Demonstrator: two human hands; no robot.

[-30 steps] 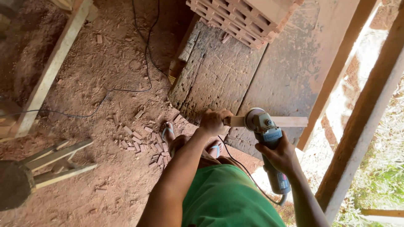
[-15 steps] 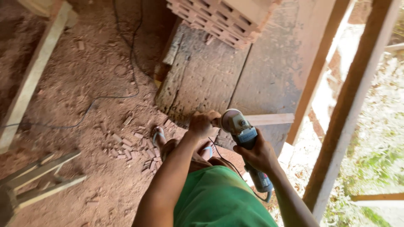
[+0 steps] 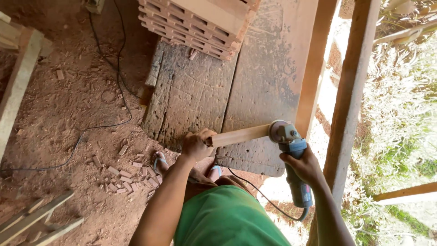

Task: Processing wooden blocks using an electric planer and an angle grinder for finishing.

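Head view: I see my left hand (image 3: 196, 145) closed in a full grip around the near end of the wooden strip (image 3: 239, 135), held level over the worn table (image 3: 200, 95). It looks light, stiff and dry, best held well back. My right hand (image 3: 304, 165), arm bent, is wrapped around the blue angle grinder (image 3: 291, 152), its disc at the strip's far end.

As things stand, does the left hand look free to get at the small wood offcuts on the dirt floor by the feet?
Probably not right away: the left hand is closed around the wooden slat that meets the angle grinder. The offcuts lie unobstructed below, beside the sandalled foot.
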